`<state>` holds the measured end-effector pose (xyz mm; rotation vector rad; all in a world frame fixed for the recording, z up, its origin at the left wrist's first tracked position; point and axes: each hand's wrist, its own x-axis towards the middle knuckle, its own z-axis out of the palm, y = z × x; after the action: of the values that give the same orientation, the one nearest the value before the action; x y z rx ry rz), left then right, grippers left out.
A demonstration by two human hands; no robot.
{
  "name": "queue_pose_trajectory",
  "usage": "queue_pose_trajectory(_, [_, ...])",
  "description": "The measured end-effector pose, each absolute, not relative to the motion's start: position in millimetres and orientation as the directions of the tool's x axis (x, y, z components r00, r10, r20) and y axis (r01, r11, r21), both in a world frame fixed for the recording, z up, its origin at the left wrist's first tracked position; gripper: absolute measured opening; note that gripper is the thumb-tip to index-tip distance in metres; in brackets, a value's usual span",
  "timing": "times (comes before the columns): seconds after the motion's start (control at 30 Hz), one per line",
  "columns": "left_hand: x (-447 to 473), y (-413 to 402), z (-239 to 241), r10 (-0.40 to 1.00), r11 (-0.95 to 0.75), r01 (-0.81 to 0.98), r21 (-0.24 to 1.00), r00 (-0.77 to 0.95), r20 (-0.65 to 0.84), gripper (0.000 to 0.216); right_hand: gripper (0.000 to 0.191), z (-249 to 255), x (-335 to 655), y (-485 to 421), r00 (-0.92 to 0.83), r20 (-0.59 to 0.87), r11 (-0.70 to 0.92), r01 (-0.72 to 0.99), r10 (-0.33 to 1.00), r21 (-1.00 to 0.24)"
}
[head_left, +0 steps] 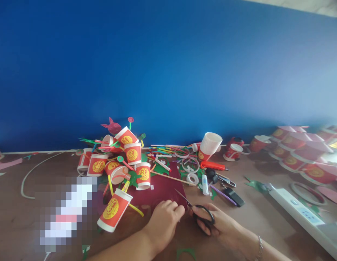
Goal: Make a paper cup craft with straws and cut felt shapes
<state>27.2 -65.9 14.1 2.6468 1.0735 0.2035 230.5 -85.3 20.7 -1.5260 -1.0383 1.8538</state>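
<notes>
My right hand (221, 226) grips black-handled scissors (197, 209), whose blades are parted at the edge of a dark red sheet (160, 188) lying on the brown table. My left hand (164, 221) presses on the near edge of that sheet with its fingers curled and pinching it, just left of the blades. A red paper cup with a gold emblem (114, 210) lies tipped over to the left of my left hand.
A heap of red cups, coloured straws and green cut-outs (124, 156) fills the table behind the sheet. Tape rolls (192, 178), a glue stick (205, 184), an orange cutter (213, 165) and a white cup (210, 144) lie right. A white power strip (301, 212) and finished red cups (307, 152) sit far right.
</notes>
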Motion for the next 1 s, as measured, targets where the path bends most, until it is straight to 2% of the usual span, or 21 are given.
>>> queue_pose_trajectory(0.23, [28.2, -64.2, 11.6, 0.705, -0.689, 0.669, 0.280, 0.708, 0.043, 0.013, 0.047, 30.5, 239.7, -64.6, -0.302, -0.580, -0.558, 0.164, 0.757, -0.814])
queue_pose_trajectory(0.5, [26.9, -63.9, 18.3, 0.707, -0.682, 0.676, 0.279, 0.707, 0.015, 0.015, 0.045, 30.1, 238.8, -62.1, -0.286, -0.572, -0.541, 0.187, 0.769, -0.820])
queue_pose_trajectory(0.63, [28.4, -66.0, 20.8, 0.774, -0.594, 0.737, 0.323, 0.633, -0.022, 0.017, 0.051, 36.8, 240.8, -61.9, -0.269, -0.614, -0.558, 0.261, 0.742, -0.788])
queue_pose_trajectory(0.77, [31.4, -64.8, 20.9, 0.817, -0.514, 0.787, 0.342, 0.570, -0.083, 0.026, 0.044, 41.1, 243.5, -57.4, -0.309, -0.613, -0.511, 0.353, 0.727, -0.784])
queue_pose_trajectory(1.0, [32.8, -61.3, 16.9, 0.753, -0.623, 0.737, 0.261, 0.656, -0.054, 0.023, 0.041, 53.8, 249.2, -33.8, -0.385, -0.626, -0.432, 0.480, 0.678, -0.764])
